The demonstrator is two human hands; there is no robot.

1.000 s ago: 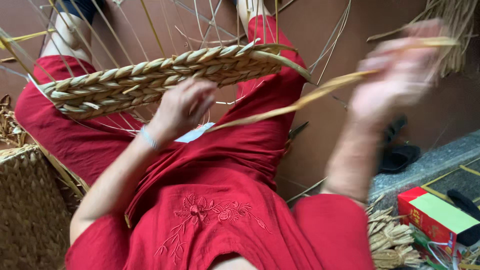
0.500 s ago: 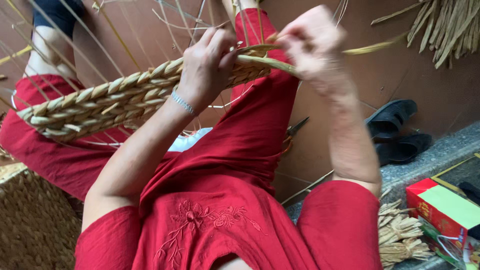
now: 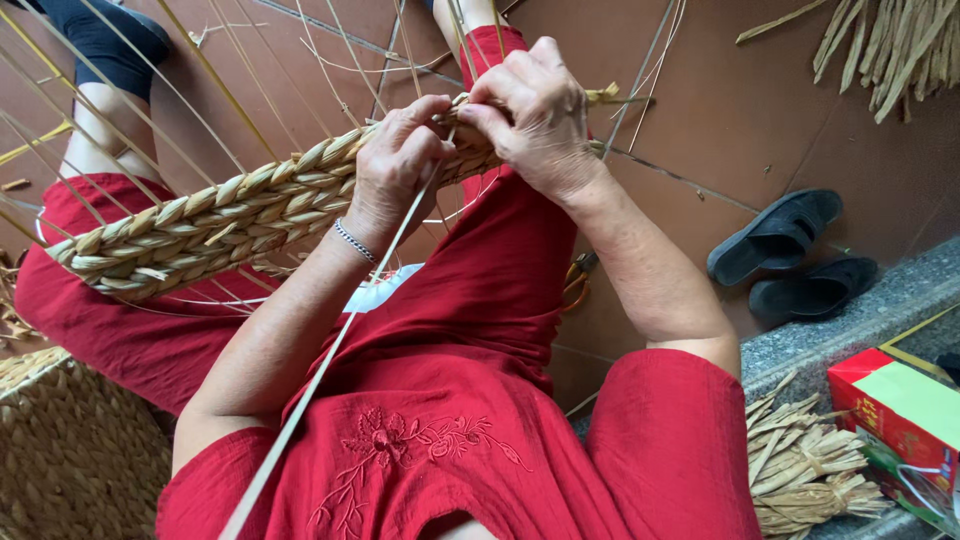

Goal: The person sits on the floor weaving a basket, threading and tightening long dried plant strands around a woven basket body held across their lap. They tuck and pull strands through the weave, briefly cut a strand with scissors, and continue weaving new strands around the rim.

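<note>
A long woven band of pale straw (image 3: 230,215) runs across my lap, from lower left up to my hands. My left hand (image 3: 397,165), with a thin bracelet at the wrist, grips the band's upper edge. My right hand (image 3: 530,110) pinches the weave right beside it at the band's end. A thin straw strand (image 3: 330,350) runs from between my hands down across my red clothes. Several thin upright stakes (image 3: 180,90) fan out from the band.
A finished woven basket (image 3: 70,450) stands at the lower left. A pair of dark sandals (image 3: 790,255) lies on the brown floor at right. Straw bundles (image 3: 800,465) and a red and green box (image 3: 895,415) sit at the lower right. More straw (image 3: 890,45) hangs at the top right.
My right hand came down from holding a strand out to the right and now meets the left hand on the band. The long strand now hangs across my lap.
</note>
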